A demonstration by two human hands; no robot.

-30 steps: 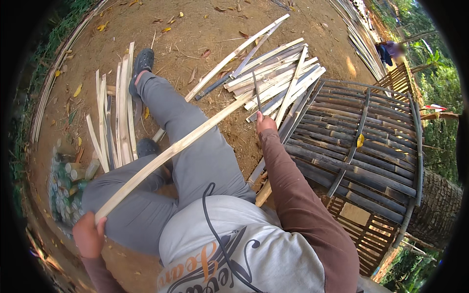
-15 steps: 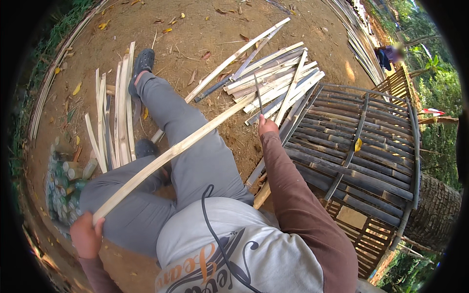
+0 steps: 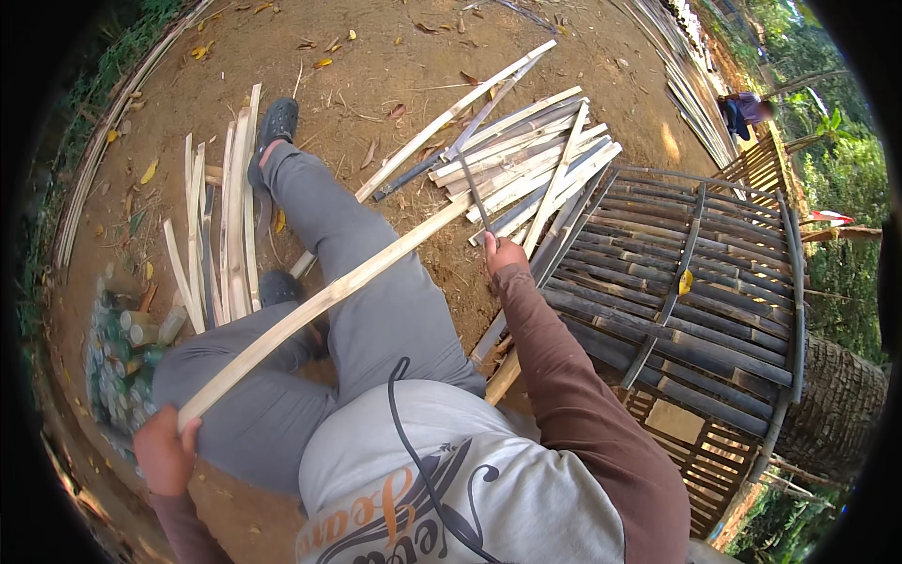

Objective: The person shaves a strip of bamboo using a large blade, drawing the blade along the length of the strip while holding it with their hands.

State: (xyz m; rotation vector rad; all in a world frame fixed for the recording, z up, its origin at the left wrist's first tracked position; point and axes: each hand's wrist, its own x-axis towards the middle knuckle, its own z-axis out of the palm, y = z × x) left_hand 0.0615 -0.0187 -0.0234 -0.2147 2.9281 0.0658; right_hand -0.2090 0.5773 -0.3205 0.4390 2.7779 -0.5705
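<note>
A long pale bamboo strip slants across my thighs, from the lower left up to the heap of strips. My left hand is closed round its near end. In my right hand, fingers wrapped round a handle they hide, is a long narrow knife. Its dark blade points away and tilts left, crossing over or beside the strip's far end; whether they touch I cannot tell. Under and beyond the blade lies a heap of split bamboo strips.
More bamboo strips lie by my left foot. Plastic bottles are piled at the left. A dark bamboo bench stands close to my right arm, with a tree trunk behind it. Another person is at the far right.
My right hand has come slightly nearer and to the left, and the knife's blade now leans further left. My left hand and its strip stay in place.
</note>
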